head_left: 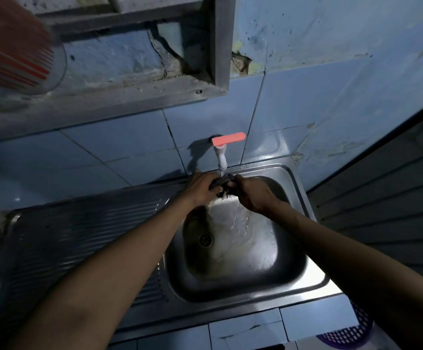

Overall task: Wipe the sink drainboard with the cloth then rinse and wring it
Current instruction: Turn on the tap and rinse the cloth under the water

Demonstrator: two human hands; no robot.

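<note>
A small dark cloth point(223, 185) is bunched between my two hands, right under the white tap point(221, 157) with its red lever point(228, 139). My left hand point(201, 188) grips the cloth from the left and my right hand point(252, 194) grips it from the right. Water runs off the cloth into the steel sink basin point(291, 263), where it spreads near the drain point(206, 239). The ribbed drainboard point(79, 238) lies to the left of the basin, under my left forearm.
Blue wall tiles rise behind the sink below a grey concrete ledge point(104, 107). A blurred red-striped object point(10, 46) hangs at the top left. A purple mesh basket point(352, 332) sits low at the right, beside a slatted grey panel point(382, 218).
</note>
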